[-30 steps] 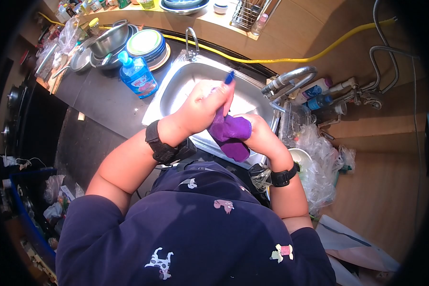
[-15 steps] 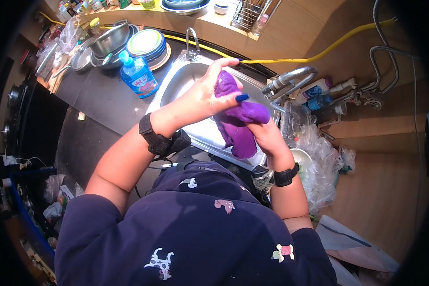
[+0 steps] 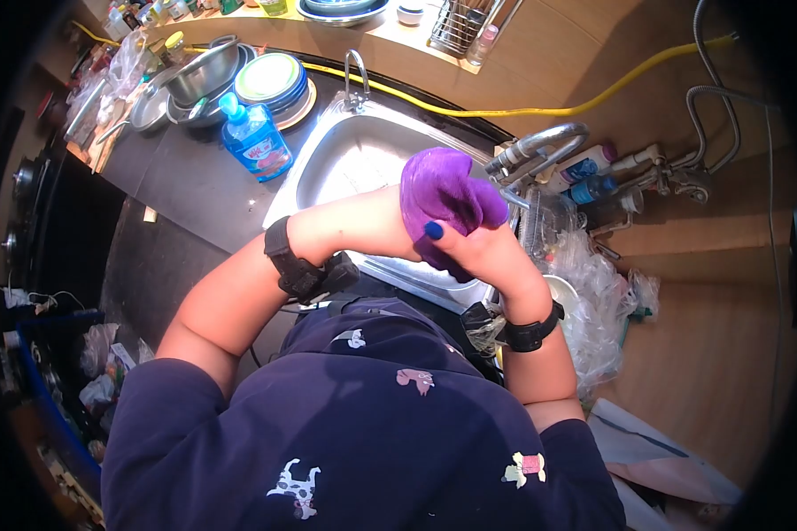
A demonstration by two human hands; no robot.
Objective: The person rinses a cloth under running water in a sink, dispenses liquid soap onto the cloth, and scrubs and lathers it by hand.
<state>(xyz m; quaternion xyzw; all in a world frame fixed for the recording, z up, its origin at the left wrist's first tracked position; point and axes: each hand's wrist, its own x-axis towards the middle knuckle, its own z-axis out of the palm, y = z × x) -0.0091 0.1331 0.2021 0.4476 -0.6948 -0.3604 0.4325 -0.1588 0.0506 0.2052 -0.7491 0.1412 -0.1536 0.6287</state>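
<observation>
A purple cloth (image 3: 447,186) is bunched over the end of my left arm, above the near part of the steel sink (image 3: 341,155). My left hand (image 3: 393,212) goes in under the cloth, so its fingers are hidden. From the other side my right hand (image 3: 487,255) grips the cloth, its dark-blue-nailed thumb pressed on the near face and its other fingers covered by the fabric. Beyond the left forearm stands a blue bottle of liquid soap (image 3: 259,146) with a pump top.
Stacked plates (image 3: 270,80) and metal pots (image 3: 205,78) stand behind the bottle. A small tap (image 3: 357,75) rises at the sink's far edge, and a larger faucet (image 3: 540,146) reaches in from the right. Plastic bags (image 3: 584,310) lie right of the sink. A yellow hose (image 3: 522,112) crosses behind.
My left hand, whose fingers and thumb showed before, has gone under the purple cloth. The cloth is now gathered higher around it, and my right thumb shows on its near face.
</observation>
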